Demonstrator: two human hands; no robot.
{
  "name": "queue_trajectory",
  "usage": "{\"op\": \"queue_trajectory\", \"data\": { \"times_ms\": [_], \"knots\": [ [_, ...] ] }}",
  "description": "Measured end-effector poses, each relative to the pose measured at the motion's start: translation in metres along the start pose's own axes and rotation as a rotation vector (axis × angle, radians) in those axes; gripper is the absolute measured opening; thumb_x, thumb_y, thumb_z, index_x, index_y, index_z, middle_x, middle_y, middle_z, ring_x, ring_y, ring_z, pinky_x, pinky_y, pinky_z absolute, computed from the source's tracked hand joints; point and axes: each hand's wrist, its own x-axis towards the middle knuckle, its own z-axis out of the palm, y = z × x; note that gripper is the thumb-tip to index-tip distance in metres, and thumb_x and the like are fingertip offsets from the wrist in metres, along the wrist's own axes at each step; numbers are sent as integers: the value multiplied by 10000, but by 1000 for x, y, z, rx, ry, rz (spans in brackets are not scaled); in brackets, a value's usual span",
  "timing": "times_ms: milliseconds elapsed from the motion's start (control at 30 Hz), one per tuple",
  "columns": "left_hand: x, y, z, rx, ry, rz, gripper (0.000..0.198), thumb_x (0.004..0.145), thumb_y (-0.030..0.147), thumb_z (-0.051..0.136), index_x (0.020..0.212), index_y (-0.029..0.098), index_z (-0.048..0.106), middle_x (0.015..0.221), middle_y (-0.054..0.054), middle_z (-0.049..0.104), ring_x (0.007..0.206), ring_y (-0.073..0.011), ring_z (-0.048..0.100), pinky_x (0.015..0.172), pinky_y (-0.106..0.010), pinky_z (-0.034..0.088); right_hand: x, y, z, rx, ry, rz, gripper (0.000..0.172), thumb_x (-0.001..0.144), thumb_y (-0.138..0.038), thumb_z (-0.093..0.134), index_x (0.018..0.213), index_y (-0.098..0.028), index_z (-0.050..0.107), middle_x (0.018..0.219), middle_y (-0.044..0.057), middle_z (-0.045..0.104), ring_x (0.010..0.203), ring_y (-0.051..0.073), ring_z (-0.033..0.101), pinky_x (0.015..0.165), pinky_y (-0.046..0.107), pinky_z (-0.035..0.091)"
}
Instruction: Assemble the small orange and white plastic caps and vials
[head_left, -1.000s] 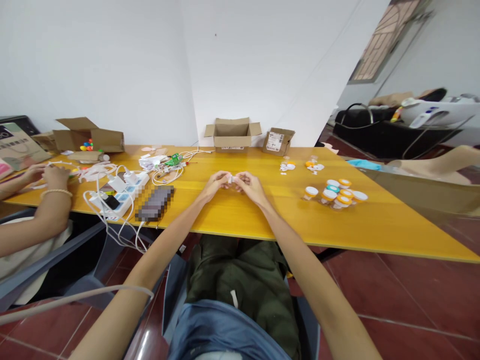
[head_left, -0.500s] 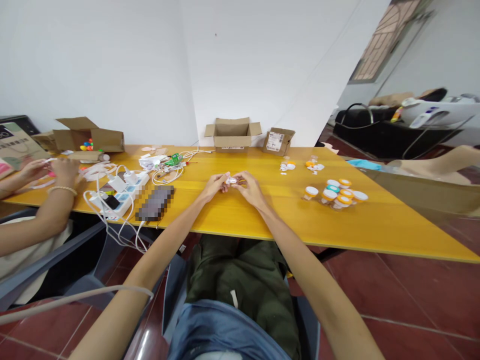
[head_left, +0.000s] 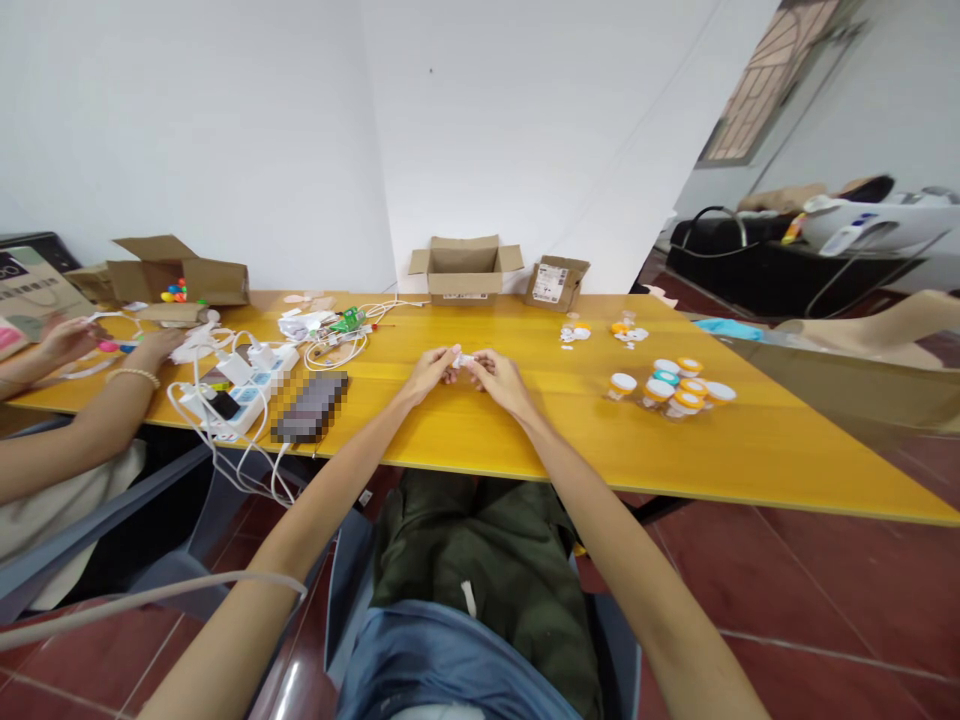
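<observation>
Over the middle of the table my left hand [head_left: 432, 370] and my right hand [head_left: 498, 377] meet, fingers closed from both sides on a small whitish, partly clear piece [head_left: 463, 361]. Fingers cover much of it, and its kind is too small to tell. To the right stands a cluster of small clear jars [head_left: 673, 404] with white, orange and teal lids. One similar jar [head_left: 621, 386] stands apart, nearer my right hand. Farther back lie loose white and orange lid parts [head_left: 577, 333], and another small pile [head_left: 628, 331] beside them.
Two cardboard boxes, one open [head_left: 465, 284] and one smaller [head_left: 557, 283], stand by the wall. Left of me are a dark phone [head_left: 310, 407], a power strip [head_left: 251, 395] with white cables, and a green item [head_left: 347, 320]. A co-worker's hands [head_left: 154, 345] work at far left.
My right fingers have shifted slightly on the small piece, which now shows whiter and less clear. The co-worker's near hand has moved right and down. The jars stay put.
</observation>
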Motion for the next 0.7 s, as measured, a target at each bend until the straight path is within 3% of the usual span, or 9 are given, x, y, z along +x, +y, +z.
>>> {"op": "queue_trajectory", "data": {
  "times_ms": [167, 367, 700],
  "knots": [
    [-1, 3, 1, -16, 0, -16, 454, 831, 566, 713, 654, 163, 601, 556, 18, 564, 481, -80, 526, 512, -211, 433, 0, -5, -1, -79, 42, -173, 169, 760, -346, 687, 872, -233, 631, 841, 14, 708, 763, 186, 660, 665, 299, 540],
    [-3, 6, 2, -18, 22, -46, 439, 852, 540, 702, 672, 154, 600, 548, 25, 568, 456, -72, 536, 484, -190, 424, 2, 0, -3, -104, 47, -261, 151, 756, -281, 681, 898, -236, 660, 865, 21, 699, 798, 193, 648, 662, 295, 529],
    [-4, 9, 4, 16, 29, -71, 406, 907, 493, 653, 684, 165, 565, 515, 38, 559, 402, -58, 504, 437, -172, 371, 4, 4, -2, -53, 27, -237, 190, 742, -270, 692, 929, -241, 677, 964, 24, 688, 757, 177, 648, 722, 330, 563]
  ]
}}
